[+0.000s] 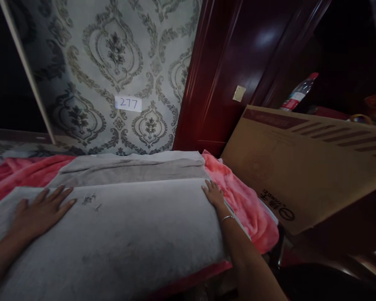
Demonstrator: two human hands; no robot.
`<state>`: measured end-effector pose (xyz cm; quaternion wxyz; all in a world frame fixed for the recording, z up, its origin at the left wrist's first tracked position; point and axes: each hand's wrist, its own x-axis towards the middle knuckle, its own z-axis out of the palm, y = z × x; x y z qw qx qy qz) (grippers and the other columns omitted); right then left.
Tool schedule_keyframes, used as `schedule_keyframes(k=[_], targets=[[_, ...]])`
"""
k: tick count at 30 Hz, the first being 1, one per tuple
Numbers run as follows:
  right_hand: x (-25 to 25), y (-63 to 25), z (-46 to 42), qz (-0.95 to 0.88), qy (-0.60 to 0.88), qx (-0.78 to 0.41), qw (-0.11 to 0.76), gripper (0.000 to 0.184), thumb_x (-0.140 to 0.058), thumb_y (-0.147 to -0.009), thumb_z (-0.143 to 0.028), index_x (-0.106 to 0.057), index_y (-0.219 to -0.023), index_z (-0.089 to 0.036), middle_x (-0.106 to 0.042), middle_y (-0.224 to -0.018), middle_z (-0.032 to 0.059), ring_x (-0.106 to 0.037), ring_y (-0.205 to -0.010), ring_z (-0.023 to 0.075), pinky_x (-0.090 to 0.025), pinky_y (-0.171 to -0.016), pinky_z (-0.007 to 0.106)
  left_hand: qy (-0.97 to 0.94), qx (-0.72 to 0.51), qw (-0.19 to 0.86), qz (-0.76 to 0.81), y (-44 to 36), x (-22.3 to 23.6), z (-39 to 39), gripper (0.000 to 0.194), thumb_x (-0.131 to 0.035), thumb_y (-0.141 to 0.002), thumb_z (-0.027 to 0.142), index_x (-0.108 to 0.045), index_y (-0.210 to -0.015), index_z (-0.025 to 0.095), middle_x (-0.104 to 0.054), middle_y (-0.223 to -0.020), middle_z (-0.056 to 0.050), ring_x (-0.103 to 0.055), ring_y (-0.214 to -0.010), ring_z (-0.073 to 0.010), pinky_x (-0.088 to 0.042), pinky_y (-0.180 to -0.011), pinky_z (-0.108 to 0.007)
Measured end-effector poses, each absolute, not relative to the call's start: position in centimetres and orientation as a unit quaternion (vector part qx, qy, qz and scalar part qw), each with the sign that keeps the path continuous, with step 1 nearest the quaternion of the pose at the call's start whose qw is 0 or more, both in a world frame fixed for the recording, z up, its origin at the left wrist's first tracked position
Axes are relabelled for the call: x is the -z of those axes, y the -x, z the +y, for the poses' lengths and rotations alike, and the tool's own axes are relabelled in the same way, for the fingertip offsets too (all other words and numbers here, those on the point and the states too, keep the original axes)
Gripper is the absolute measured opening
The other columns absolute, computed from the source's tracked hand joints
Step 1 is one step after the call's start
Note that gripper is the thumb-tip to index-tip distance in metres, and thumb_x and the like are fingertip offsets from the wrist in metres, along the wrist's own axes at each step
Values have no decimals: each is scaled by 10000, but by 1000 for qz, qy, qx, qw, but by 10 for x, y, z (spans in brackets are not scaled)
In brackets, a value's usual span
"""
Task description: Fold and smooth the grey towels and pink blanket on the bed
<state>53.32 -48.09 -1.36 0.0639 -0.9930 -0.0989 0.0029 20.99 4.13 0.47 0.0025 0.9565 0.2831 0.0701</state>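
A wide light-grey cloth point(138, 225) with a small dark print near its upper left lies spread before me. On its left part rests my left hand point(42, 211), flat with the fingers spread. My right hand point(213, 194) lies on the cloth's upper right corner, fingers stretched out and a bracelet at the wrist. Beyond the cloth's far edge, a folded greyer section point(134, 170) shows some creases. Under these layers, a pink fuzzy blanket point(247, 200) sticks out at the right, and more pink cloth point(31, 171) shows at the far left.
A large cardboard box point(301, 167) stands at the right, with a plastic bottle point(299, 94) behind its top edge. A dark red wooden door point(225, 62) and a patterned wall with a paper label point(128, 103) reading 277 rise behind. A dark screen point(12, 75) is at left.
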Motion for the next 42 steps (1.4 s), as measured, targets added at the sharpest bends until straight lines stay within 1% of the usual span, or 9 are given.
schedule_keyframes(k=[4,9,14,17,24,29,35,39,42], targets=[[19,-534,-485,-91,994,-2,65,663,-155,-1058,-577,-204,-1657,-296,-200,-1725,68,-182,-1573,284,-214,-1234,562,-947,-16,-5,320,-214,-16,27,697,-191,-1006,488,-311,-1626,193,-251,-1712,-108,-172,-1589,-358,-172,-1217,-671],[13,-518,-469,-65,997,14,49,669,-146,-1048,-555,-293,-1636,-271,-217,-1710,144,-170,-1566,381,-191,-1181,702,-952,-28,20,305,-210,-20,13,674,-223,-1032,505,-336,-1614,185,-254,-1710,-132,-177,-1579,-377,-170,-1211,-666],[22,-464,-437,-230,972,25,30,629,-183,-1051,-515,-253,-1646,-322,-151,-1739,56,-141,-1585,327,-260,-1204,618,-949,-34,27,312,-206,-15,12,661,-243,-1034,521,-341,-1615,222,-259,-1711,-113,-175,-1578,-377,-143,-1217,-660],[35,-435,-431,-267,964,1,11,630,-191,-1049,-520,-217,-1652,-339,-146,-1741,21,-143,-1589,299,-254,-1221,595,-953,-38,32,300,-206,-13,14,670,-245,-1033,530,-331,-1619,217,-266,-1707,-126,-184,-1575,-386,-157,-1215,-652],[40,-427,-433,-255,967,-1,20,641,-182,-1043,-536,-237,-1648,-329,-180,-1733,16,-175,-1585,288,-256,-1223,596,-960,-36,13,277,-174,-17,27,633,-278,-1042,499,-374,-1599,213,-272,-1707,-128,-213,-1580,-321,-154,-1254,-560],[40,-427,-433,-255,967,-1,25,659,-194,-1031,-539,-244,-1648,-313,-184,-1732,16,-172,-1585,301,-251,-1226,597,-957,-65,-24,281,-128,-13,46,614,-321,-1032,482,-428,-1571,207,-348,-1671,-147,-273,-1557,-345,-142,-1242,-620],[48,-432,-435,-263,964,8,41,676,-200,-1013,-551,-271,-1641,-310,-210,-1726,30,-193,-1577,309,-268,-1210,618,-948,-95,63,297,-113,1,63,613,-286,-1026,429,-422,-1577,195,-327,-1683,-126,-255,-1569,-329,-224,-1246,-577],[51,-433,-437,-263,963,19,56,680,-191,-1002,-562,-312,-1625,-317,-250,-1713,39,-221,-1566,315,-272,-1201,634,-949,-93,81,289,-115,-5,66,622,-353,-996,433,-462,-1549,170,-359,-1666,-142,-286,-1556,-342,-230,-1246,-579],[51,-432,-437,-266,962,18,62,691,-190,-994,-571,-315,-1624,-315,-244,-1716,37,-218,-1567,320,-264,-1205,632,-948,-98,91,289,-97,-11,62,646,-399,-963,438,-495,-1515,116,-399,-1639,-174,-342,-1531,-322,-278,-1244,-504]])
